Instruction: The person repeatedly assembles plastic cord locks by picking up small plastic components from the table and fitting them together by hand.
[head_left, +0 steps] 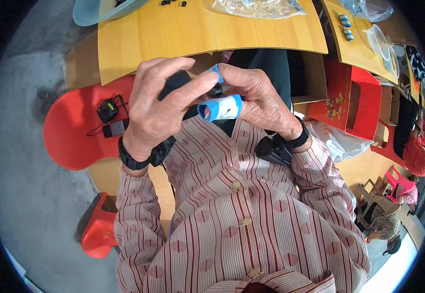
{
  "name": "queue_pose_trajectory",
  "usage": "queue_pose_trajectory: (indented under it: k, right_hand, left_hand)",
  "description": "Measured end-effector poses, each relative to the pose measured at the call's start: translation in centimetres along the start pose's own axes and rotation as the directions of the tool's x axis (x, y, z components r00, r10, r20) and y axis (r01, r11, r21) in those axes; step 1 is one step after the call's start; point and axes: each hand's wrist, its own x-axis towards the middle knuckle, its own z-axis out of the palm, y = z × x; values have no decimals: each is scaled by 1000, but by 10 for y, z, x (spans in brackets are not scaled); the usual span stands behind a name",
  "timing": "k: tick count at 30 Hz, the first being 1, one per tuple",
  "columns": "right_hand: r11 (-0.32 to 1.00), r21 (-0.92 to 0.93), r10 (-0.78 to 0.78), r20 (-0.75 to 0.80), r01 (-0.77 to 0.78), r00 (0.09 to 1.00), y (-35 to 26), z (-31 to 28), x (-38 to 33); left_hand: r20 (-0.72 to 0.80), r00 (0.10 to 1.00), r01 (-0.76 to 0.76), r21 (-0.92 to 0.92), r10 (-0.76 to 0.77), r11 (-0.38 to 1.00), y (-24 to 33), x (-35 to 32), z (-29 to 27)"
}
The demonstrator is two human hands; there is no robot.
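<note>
My left hand (156, 105) and my right hand (266, 100) meet in front of my chest, below the table edge. Between their fingertips sits a small black part (216, 91), mostly hidden, its exact kind unclear. My right hand is closed on it, with a blue-and-white finger wrap (222, 108) around the thumb. A second bit of blue wrap (218, 72) shows where the index fingertips touch; I cannot tell which finger wears it. The left index finger reaches to the part, its thumb tip is hidden, and its other fingers are raised and bent.
A yellow table (159, 39) ahead bears small black pieces (173, 3), a clear plastic bag (256, 7) and a pale blue basin (88, 12). More finger wraps (345, 21) lie at the right. On a red stool (71, 127) rests a small black device (107, 111) with a cable.
</note>
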Motion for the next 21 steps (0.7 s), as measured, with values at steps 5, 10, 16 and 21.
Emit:
queue_pose_trajectory:
  k: [5, 10, 16, 21]
  right_hand:
    - [985, 175, 23, -109, -4, 994, 3, 3, 2]
    - [993, -90, -80, -52, 75, 995, 1, 1, 2]
    - [994, 107, 12, -121, 1, 993, 4, 7, -1]
    - [987, 158, 4, -136, 18, 991, 7, 10, -5]
  left_hand:
    - [-2, 997, -76, 99, 76, 992, 8, 6, -1]
    - [-15, 996, -89, 160, 92, 983, 11, 0, -2]
    - [-115, 984, -110, 211, 136, 971, 13, 1, 9]
    - [-152, 972, -139, 230, 177, 963, 14, 0, 16]
